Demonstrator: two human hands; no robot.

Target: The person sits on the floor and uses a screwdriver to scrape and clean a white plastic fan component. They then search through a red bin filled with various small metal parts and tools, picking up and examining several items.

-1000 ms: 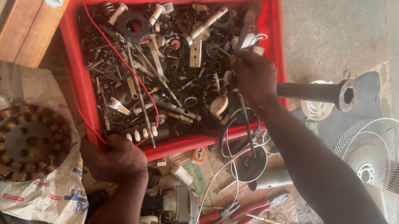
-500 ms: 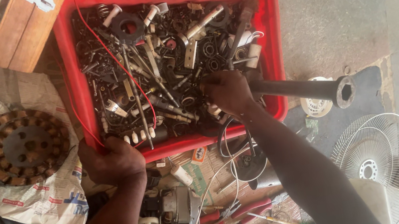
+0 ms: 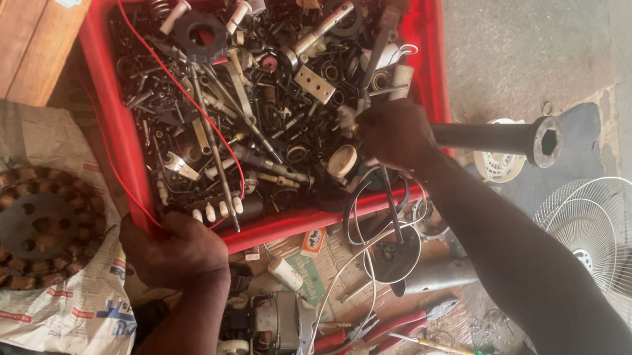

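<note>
Concrete floor point(image 3: 552, 13) carries red crate point(image 3: 434, 40) (full of small metal parts) at top middle. Left — newspaper point(image 3: 66, 306) under copper-wound stator point(image 3: 28, 227). Right edge — white fan guard point(image 3: 601, 242), black pipe point(image 3: 496, 139) just beside crate.

Soft, even daylight fills the sharp picture, bright on the grey floor point(image 3: 526, 9) at right, with dimmer shadow along the left edge.

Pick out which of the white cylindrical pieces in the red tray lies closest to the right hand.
The white cylinder just above the right hand, at the red tray right side; the others lie far off at the top left.
</note>
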